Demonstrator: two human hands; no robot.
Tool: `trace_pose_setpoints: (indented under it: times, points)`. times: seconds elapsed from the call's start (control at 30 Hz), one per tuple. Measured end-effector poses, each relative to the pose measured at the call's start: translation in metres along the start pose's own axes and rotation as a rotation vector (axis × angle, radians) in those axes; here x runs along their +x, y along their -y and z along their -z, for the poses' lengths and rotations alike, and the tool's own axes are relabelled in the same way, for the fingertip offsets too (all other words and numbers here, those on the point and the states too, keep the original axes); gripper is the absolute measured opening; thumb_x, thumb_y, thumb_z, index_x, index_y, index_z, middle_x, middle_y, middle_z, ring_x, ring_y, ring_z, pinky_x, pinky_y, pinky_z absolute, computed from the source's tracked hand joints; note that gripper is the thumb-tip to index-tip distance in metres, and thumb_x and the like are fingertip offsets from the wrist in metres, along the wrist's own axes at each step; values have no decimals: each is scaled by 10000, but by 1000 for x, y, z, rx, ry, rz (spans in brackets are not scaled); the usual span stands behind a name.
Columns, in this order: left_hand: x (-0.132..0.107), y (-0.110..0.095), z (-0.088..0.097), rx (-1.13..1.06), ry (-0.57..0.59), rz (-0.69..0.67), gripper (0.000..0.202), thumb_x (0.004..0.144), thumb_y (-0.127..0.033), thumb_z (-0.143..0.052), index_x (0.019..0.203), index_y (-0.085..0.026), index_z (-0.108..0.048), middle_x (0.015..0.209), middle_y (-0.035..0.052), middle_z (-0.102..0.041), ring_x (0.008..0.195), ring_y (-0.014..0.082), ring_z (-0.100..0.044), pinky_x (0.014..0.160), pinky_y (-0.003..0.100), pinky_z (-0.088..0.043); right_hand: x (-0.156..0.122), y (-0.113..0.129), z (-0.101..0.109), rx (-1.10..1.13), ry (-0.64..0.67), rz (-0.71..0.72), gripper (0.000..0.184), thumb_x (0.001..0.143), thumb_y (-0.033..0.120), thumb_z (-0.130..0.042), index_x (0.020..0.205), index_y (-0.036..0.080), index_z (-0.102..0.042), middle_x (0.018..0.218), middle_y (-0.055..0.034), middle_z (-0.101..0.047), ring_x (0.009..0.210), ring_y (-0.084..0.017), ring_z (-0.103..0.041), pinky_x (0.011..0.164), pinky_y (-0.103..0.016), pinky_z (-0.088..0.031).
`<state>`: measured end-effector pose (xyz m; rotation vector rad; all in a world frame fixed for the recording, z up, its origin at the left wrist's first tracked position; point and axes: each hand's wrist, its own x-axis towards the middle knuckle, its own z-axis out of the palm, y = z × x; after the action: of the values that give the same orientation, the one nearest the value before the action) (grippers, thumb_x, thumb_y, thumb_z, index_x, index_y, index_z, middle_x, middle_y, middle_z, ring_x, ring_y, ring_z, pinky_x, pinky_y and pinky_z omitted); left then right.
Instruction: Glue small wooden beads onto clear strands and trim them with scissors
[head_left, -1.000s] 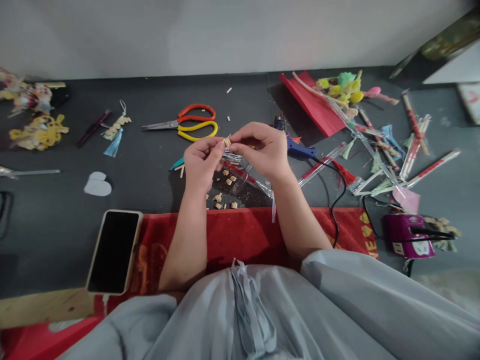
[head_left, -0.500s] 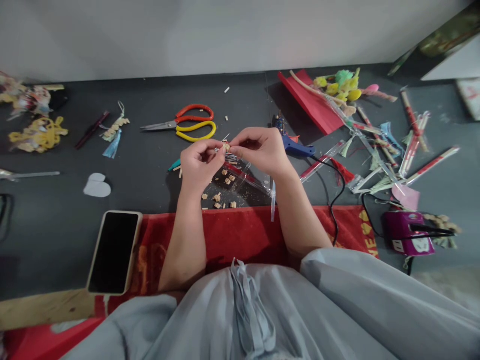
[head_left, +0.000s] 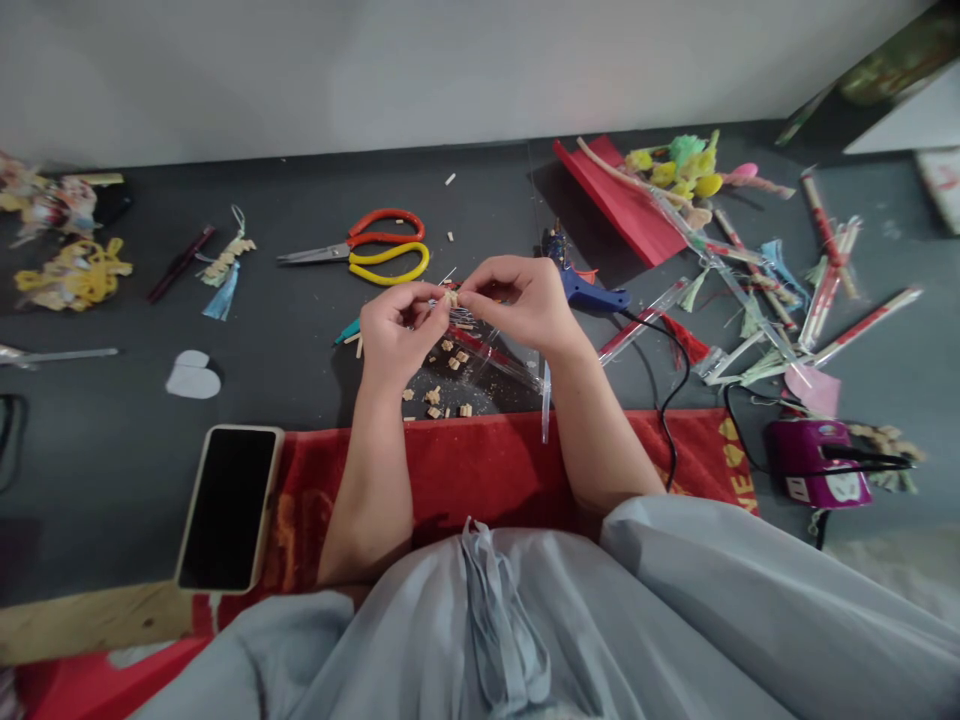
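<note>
My left hand [head_left: 396, 330] and my right hand [head_left: 517, 298] meet above the dark table [head_left: 300, 300], fingertips pinched together on a tiny tan bead [head_left: 451, 296] with a thin strand through it. Below the hands several small tan beads [head_left: 442, 385] lie scattered on a clear plastic bag [head_left: 495, 365]. Both hands are closed in a pinch.
Red and yellow scissors [head_left: 375, 255] lie behind the hands. A blue glue gun [head_left: 592, 293] with a black cord sits to the right, beside red paper [head_left: 622, 205], tassels and wrapped sticks [head_left: 825, 290]. A phone [head_left: 227, 507] lies front left on a red cloth [head_left: 480, 465]. A purple device [head_left: 817, 462] sits right.
The hands stay pinched together and have shifted only slightly; the fingers work a little on the bead. Nothing else moved.
</note>
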<state>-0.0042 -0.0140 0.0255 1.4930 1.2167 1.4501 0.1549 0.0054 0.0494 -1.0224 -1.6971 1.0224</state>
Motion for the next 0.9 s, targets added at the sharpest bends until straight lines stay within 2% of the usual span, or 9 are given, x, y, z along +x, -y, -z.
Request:
trace_pose_setpoints:
  times: [0.17,0.33,0.5,0.7,0.9]
  points:
    - [0,3,-2,-112,18,106,111,729,-286,-709,733,-176,-698,531,-49,-541,438,20,-417,428,145,-346,0,5,3,-19,-15,15,179,786,277,-628,685,136,-670,626,-1,-628,567,-66,-520,512,-210,-399]
    - [0,7,-5,-181,37,164,155,721,-331,-728,731,-180,-695,522,-51,-540,414,16,-414,406,140,-339,-1,6,5,17,-15,52,163,755,309,-685,744,146,-689,728,-14,-677,655,-80,-579,575,-218,-460]
    - [0,14,-5,-234,55,209,196,719,-382,-729,735,-189,-704,513,-53,-528,370,8,-382,357,141,-291,-1,3,6,24,21,95,183,766,339,-692,791,157,-697,751,-8,-675,681,-76,-596,620,-222,-492]
    - [0,11,-4,-212,79,240,152,725,-332,-714,721,-182,-686,476,-65,-487,361,16,-374,350,150,-274,0,3,8,-63,57,165,148,801,304,-661,805,165,-712,765,-14,-674,702,-79,-592,623,-226,-480]
    - [2,4,-4,-165,83,224,122,688,-273,-723,680,-168,-661,459,-66,-480,392,23,-393,384,153,-302,-1,5,10,-114,57,126,134,781,292,-653,752,169,-696,750,-21,-682,678,-88,-584,620,-237,-482]
